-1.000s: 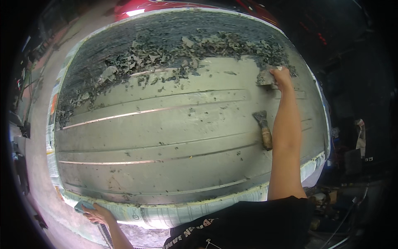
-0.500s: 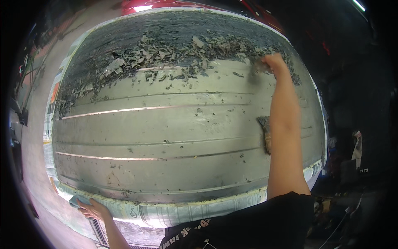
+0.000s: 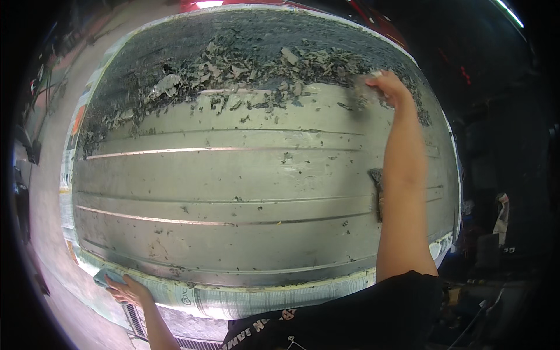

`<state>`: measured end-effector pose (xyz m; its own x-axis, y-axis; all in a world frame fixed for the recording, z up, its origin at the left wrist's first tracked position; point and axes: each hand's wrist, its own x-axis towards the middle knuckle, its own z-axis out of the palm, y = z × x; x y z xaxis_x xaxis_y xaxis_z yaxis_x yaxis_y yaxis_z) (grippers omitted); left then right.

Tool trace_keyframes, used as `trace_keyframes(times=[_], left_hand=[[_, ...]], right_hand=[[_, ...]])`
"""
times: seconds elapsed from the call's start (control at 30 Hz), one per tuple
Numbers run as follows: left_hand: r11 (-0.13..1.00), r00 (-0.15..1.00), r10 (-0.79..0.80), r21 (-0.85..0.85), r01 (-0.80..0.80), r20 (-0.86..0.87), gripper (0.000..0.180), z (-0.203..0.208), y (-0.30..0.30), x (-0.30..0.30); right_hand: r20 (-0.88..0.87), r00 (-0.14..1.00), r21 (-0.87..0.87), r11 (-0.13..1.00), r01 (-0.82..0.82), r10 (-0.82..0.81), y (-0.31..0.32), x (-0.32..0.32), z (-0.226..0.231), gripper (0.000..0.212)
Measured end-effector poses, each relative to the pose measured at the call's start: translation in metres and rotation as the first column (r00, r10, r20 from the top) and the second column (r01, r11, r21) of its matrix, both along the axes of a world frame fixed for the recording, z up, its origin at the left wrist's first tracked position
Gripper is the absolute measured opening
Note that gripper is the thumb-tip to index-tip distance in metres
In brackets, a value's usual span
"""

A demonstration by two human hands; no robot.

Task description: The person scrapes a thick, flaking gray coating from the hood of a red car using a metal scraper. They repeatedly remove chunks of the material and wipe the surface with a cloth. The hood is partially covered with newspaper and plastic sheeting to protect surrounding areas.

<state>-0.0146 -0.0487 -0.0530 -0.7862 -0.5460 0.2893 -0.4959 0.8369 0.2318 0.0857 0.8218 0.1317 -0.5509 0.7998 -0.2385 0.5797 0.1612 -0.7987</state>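
A wide metal panel (image 3: 233,178) with long raised ribs spreads in front of me. Dark, curled paint flakes (image 3: 233,73) are heaped across its far half; the nearer half is bare greyish metal with scattered crumbs. My right hand (image 3: 389,87) reaches to the far right and is closed on a greyish, see-through-looking tool (image 3: 366,93), smeared by motion, at the edge of the flakes. My left hand (image 3: 131,291) is at the near left edge, fingers partly spread around a blue-green cloth (image 3: 108,277).
Printed paper (image 3: 216,300) and tape mask the panel's border. A dark, rough-topped piece (image 3: 377,181) lies on the panel, partly hidden by my right forearm. Red bodywork (image 3: 373,23) stands beyond the far edge. A floor grate (image 3: 135,321) shows at lower left.
My right hand stays at the flakes' right edge, its tool still blurred by motion. The view has shifted slightly; my left hand remains at the near left edge with the cloth.
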Motion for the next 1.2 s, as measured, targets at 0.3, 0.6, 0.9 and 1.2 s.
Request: trace_keyframes(times=[0.3, 0.6, 0.9, 1.2], left_hand=[[1.0, 1.0, 0.0, 0.025, 0.0, 0.006, 0.067, 0.008, 0.012, -0.002], [0.995, 1.0, 0.028, 0.1, -0.028, 0.004, 0.072, 0.023, 0.025, 0.008], [0.986, 0.999, -0.038, 0.163, 0.038, 0.001, 0.072, 0.042, 0.045, 0.01], [0.983, 0.999, -0.041, 0.18, 0.045, -0.025, 0.07, 0.051, 0.045, 0.014]], right_hand=[[-0.081, 0.989, 0.15, 0.983, -0.108, 0.121, -0.059, -0.068, -0.035, 0.05], [-0.036, 0.968, 0.67, 0.724, -0.16, 0.247, -0.164, -0.139, 0.098, 0.033], [0.189, 0.969, 0.871, 0.429, -0.24, 0.158, -0.178, -0.077, 0.072, 0.019], [0.356, 0.919, 0.914, 0.144, -0.38, 0.167, -0.163, -0.058, 0.024, 0.026]])
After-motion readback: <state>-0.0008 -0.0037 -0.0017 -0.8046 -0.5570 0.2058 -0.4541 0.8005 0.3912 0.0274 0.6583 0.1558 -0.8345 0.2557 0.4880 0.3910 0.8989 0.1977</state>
